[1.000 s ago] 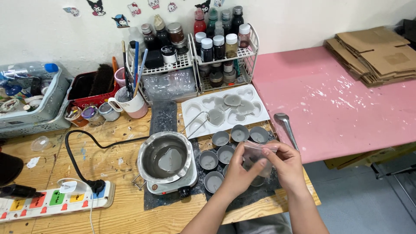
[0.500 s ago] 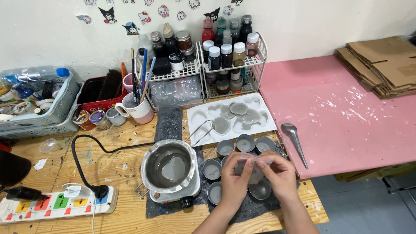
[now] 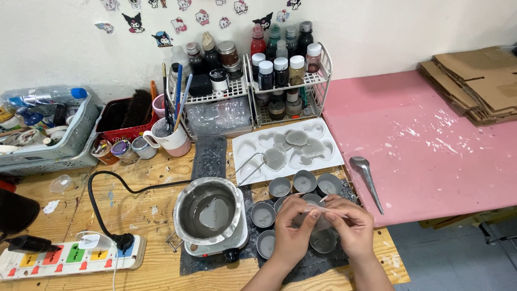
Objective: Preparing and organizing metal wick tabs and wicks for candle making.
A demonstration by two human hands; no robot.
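Clear plastic bag (image 3: 318, 218) is pinched between the left hand (image 3: 293, 229) and the right hand (image 3: 353, 226), both closed on it, above the grey-filled cups (image 3: 293, 186) right of the melting pot (image 3: 207, 210). Compared with before, the hands sit lower and nearer. What the bag contains is hard to see.

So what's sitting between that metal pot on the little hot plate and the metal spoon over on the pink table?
In the head view, a cluster of small grey-filled metal cups lies between the pot and the spoon, with both hands over it holding a small clear bag.
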